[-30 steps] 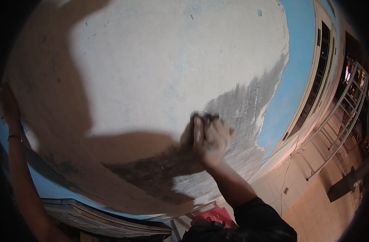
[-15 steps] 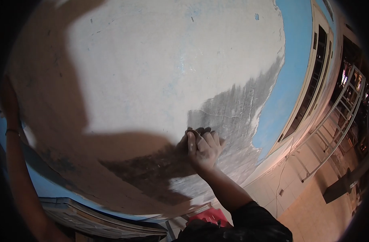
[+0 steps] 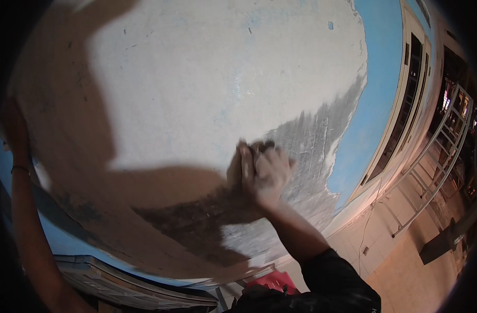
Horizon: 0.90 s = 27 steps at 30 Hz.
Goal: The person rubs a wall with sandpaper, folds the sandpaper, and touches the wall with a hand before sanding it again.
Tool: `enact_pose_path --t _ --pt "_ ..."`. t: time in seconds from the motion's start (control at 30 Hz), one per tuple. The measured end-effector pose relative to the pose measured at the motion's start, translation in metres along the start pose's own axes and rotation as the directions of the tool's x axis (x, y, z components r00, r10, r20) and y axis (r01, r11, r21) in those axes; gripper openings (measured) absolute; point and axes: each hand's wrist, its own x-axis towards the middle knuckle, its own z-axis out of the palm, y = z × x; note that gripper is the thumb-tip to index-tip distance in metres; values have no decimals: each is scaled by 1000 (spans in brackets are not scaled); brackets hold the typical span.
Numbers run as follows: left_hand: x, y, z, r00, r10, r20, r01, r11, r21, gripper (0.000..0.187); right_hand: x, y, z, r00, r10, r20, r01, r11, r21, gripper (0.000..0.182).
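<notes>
Nearest you, at the bottom, your black sleeve (image 3: pixel 337 276) lies beside something red (image 3: pixel 272 280). Your right hand (image 3: pixel 267 169) is up at the wall (image 3: pixel 197 78), slightly blurred, its fingers bent in around a dark piece (image 3: pixel 258 149). The piece shows between thumb and fingers; you can't make out its full shape or long axis. Your left hand (image 3: pixel 13 125) is raised at the far left in shadow, a thin band (image 3: pixel 20 169) on its wrist; how far its fingers are open, and whether they hold anything, you cannot tell.

The wall fills the view before you: off-white, with faint blue flecks, small dark nicks and a broad brown shadow. A rough, streaky grey patch (image 3: pixel 311 141) has its long axis slanting from lower left to upper right, and your right hand is at its left edge. Ragged-edged blue paint (image 3: pixel 379 78) borders the wall on the right. Beyond are a cream frame (image 3: pixel 408 26), a tiled floor (image 3: pixel 389 271) and a leaning, ladder-like metal frame (image 3: pixel 434 192).
</notes>
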Motion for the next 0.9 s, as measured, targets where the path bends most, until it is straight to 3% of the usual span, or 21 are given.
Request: enact_pose_path --t 0.13,0.23,0.33,0.43,0.47,0.57,0.6,0.7,0.8,0.9 --pt "0 9 0 998 -58 -1 57 988 -141 41 25 -3 5 1000 27 -5 -26 999 25 9" --pt "-3 -4 4 1000 -5 12 6 997 -79 42 -26 7 -7 992 40 117 -37 999 -24 8" --pt "-3 4 -1 1000 -12 14 12 1000 -6 44 -25 8 -4 999 -36 12 36 999 -3 26" --pt "5 18 -13 998 10 -66 -15 997 -73 44 30 -5 5 998 0 -58 1 1000 25 7" --pt "10 31 -23 997 -22 -75 13 993 -121 43 29 -1 3 999 -11 51 12 1000 -13 9" --pt "10 34 -23 992 -119 -36 112 980 -168 43 3 5 2 1000 13 1 -13 997 73 12" --pt "10 32 -23 992 -120 -29 113 979 -172 43 -25 12 -4 996 -22 91 21 1000 10 13" --pt "9 28 -22 995 -84 -50 73 979 -188 43 -46 11 -4 999 -42 25 40 997 62 29" --pt "13 19 -20 996 -85 31 90 975 -203 43 17 -2 1 996 -50 -78 55 997 53 11" --pt "6 18 -6 975 -213 57 220 933 -283 43 34 1 2 998 -58 -10 59 996 65 10"
